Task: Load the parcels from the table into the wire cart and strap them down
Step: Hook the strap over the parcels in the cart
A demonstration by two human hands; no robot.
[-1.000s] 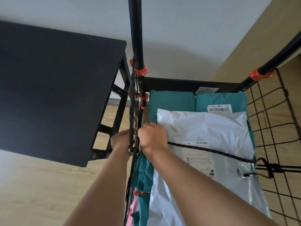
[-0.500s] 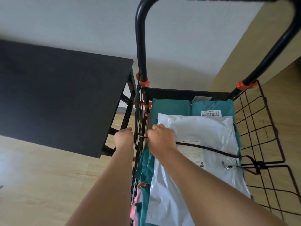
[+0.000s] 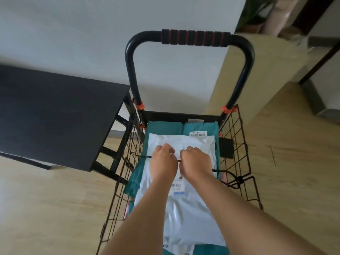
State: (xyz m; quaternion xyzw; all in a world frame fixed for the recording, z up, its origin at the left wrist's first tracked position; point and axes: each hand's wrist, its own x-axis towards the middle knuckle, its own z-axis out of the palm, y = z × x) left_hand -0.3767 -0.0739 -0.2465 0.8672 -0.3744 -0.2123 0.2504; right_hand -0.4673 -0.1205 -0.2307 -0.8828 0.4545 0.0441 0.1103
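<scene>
My left grip and right grip each pinch the thin black elastic cord atop the white plastic parcel; knuckles hide my fingertips.

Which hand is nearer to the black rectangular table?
Left. The left hand grips the black elastic cord on the side toward the black rectangular table; the right hand grips it alongside, farther from the table.
</scene>
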